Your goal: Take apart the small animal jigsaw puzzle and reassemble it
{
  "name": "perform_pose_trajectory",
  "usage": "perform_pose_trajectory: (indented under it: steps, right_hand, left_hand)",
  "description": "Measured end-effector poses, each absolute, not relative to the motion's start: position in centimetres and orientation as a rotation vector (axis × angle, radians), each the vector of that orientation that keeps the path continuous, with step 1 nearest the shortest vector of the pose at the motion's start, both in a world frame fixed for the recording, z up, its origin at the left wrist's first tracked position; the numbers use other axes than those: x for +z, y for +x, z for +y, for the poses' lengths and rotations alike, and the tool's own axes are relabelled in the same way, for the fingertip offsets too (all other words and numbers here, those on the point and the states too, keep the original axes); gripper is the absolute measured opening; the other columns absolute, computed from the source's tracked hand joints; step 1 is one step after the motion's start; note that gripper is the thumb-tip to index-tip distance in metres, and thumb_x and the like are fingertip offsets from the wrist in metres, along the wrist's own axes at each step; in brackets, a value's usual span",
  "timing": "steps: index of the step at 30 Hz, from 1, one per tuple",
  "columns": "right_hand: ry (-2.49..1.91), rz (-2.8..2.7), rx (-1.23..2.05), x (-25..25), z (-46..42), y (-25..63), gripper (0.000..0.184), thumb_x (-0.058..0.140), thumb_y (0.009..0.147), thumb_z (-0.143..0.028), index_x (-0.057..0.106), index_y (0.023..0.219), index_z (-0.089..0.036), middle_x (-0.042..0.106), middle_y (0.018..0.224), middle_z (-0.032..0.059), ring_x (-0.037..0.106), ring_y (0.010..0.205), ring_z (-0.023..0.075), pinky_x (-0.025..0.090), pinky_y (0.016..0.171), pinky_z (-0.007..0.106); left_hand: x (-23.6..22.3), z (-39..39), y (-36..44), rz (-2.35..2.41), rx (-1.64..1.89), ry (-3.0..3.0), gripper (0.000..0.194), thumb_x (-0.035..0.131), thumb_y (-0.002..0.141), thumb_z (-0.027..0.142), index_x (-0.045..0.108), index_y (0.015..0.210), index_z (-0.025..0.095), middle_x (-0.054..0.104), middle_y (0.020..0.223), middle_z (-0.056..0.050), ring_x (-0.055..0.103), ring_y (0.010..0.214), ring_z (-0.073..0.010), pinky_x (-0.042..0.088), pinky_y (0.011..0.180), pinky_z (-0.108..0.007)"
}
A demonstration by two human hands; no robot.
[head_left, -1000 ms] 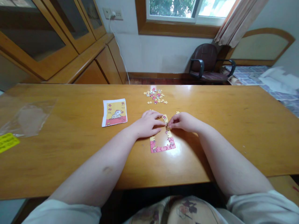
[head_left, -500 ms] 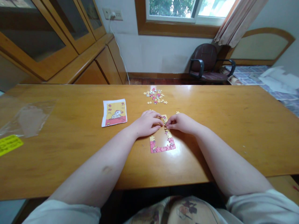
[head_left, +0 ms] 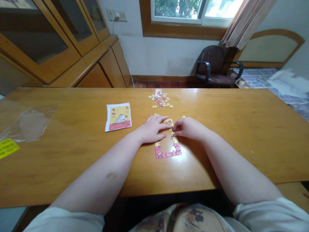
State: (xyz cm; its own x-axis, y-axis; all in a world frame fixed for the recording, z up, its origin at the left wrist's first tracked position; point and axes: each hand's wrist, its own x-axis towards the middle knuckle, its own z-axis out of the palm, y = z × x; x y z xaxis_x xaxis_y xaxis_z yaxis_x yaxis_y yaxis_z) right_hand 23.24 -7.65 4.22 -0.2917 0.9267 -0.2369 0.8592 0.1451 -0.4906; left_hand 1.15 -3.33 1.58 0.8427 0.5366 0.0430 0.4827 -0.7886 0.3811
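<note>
A jigsaw puzzle border (head_left: 168, 154) lies on the wooden table in front of me, pink along its near edge and yellow farther up. My left hand (head_left: 156, 128) rests over its left side, fingers spread, with one fingertip reaching the right strip. At the outer edge of that strip, my right hand (head_left: 189, 128) has its thumb and fingers bent in a pinch on a puzzle piece, mostly hidden by the fingertips. Beyond my right hand lies a single yellow puzzle piece (head_left: 183, 116). Part of the border's left side is covered by my left hand.
Loose puzzle pieces (head_left: 159, 98) are heaped near the table's far edge. A picture sheet (head_left: 118, 117) with a white cartoon animal lies to the left. Farther left is a clear plastic bag (head_left: 33, 124) with a yellow label (head_left: 8, 148). An armchair (head_left: 214, 66) stands beyond the table.
My left hand's fingers have straightened and spread toward the right strip. My right fingertips have drawn slightly to the right, showing more of that strip.
</note>
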Motion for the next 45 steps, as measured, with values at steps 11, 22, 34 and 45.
perform_pose_trajectory:
  steps: [11, 22, 34, 45]
  right_hand:
    - [-1.856, -2.345, 0.837, 4.3, -7.8, 22.8, 0.011, 0.068, 0.073, -0.024, 0.075, 0.082, -0.022, 0.073, 0.076, 0.0017, 0.06, 0.064, 0.014, 0.04, 0.059, 0.024]
    - [-1.848, -2.315, 0.79, 4.2, -7.7, 22.8, 0.01, 0.068, 0.073, -0.021, 0.074, 0.081, -0.02, 0.072, 0.075, 0.0017, 0.059, 0.064, 0.0132, 0.039, 0.059, 0.022]
    - [-1.84, -2.337, 0.768, 4.3, -7.7, 23.1, 0.013, 0.065, 0.077, -0.026, 0.077, 0.083, -0.023, 0.073, 0.076, 0.002, 0.061, 0.066, 0.0149, 0.038, 0.059, 0.024]
    - [-1.749, -2.377, 0.782, 4.3, -7.8, 23.2, 0.015, 0.064, 0.079, -0.023, 0.078, 0.086, -0.024, 0.075, 0.082, 0.0022, 0.064, 0.072, 0.0166, 0.045, 0.068, 0.025]
  left_hand:
    - [1.5, -3.3, 1.1, 0.759, 0.197, 2.646, 0.044, 0.061, 0.084, 0.038, 0.061, 0.128, 0.035, 0.043, 0.147, -0.006, 0.035, 0.135, -0.0315, 0.023, 0.113, -0.056]
    - [1.3, -3.2, 1.1, 0.741, 0.221, 2.647, 0.044, 0.062, 0.083, 0.038, 0.062, 0.127, 0.035, 0.046, 0.146, -0.007, 0.037, 0.133, -0.0309, 0.024, 0.112, -0.056]
    - [1.7, -3.4, 1.3, 0.753, 0.191, 2.663, 0.043, 0.06, 0.085, 0.037, 0.061, 0.128, 0.034, 0.048, 0.144, -0.007, 0.039, 0.132, -0.0295, 0.025, 0.112, -0.053]
    - [1.7, -2.4, 1.2, 1.076, 0.497, 2.579, 0.027, 0.048, 0.088, 0.025, 0.071, 0.102, 0.021, 0.069, 0.107, -0.005, 0.058, 0.105, -0.0222, 0.042, 0.098, -0.041]
